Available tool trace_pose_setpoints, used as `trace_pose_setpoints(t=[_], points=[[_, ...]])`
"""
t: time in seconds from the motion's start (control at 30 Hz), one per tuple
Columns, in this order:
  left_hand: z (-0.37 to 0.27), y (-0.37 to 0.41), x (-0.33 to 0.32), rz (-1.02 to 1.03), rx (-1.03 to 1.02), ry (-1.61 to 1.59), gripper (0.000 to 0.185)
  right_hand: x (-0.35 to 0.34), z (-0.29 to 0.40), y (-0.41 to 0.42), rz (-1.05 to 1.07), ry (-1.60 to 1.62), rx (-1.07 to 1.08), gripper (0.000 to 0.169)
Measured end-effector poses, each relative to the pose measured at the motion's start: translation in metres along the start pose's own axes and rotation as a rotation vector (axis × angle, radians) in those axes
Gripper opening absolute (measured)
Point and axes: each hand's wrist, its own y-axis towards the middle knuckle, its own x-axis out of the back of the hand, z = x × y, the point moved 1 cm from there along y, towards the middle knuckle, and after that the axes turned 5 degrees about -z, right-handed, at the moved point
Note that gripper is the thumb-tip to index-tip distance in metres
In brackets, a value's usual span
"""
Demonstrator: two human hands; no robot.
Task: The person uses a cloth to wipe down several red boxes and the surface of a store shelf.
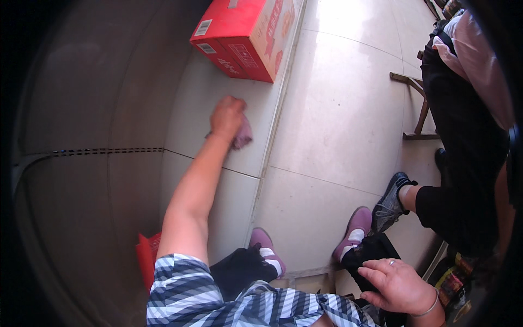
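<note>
My left hand [226, 118] reaches out over a pale metal shelf [192, 110] and grips a pinkish-purple cloth [243, 133]. The hand is slightly blurred, and part of the cloth is hidden beneath it. Just beyond the hand, a red cardboard box [233, 39] with printed sides stands on the same shelf. My right hand [394, 282], wearing a ring and a bracelet, rests on my right knee and holds nothing.
A perforated upright strip [106, 152] runs up the shelf's dark back panel [81, 98]. A red item [145, 257] is partly behind my left arm. Another person's shoe [390, 200] is close to my right foot, beside a wooden stool [421, 110]. Colourful packets [451, 278] lie at lower right.
</note>
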Motion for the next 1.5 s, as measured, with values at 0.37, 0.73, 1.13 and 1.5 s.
trace_pose_setpoints(t=[0.37, 0.73, 1.13, 1.5], points=[[0.004, 0.015, 0.007, 0.003, 0.136, 0.177, 0.014, -0.005, -0.002, -0.005, -0.015, -0.032, 0.018, 0.047], [-0.015, 0.060, -0.035, -0.192, 0.202, 0.251, 0.014, -0.005, 0.003, 0.002, -0.016, -0.041, 0.048, 0.047], [-0.058, -0.005, -0.009, 0.067, -0.121, -0.167, 0.011, -0.012, 0.028, 0.012, -0.025, -0.090, 0.098, 0.045], [-0.086, -0.129, 0.054, 0.188, 0.019, -0.007, 0.018, -0.022, 0.035, -0.013, -0.129, -0.184, 0.193, 0.037]])
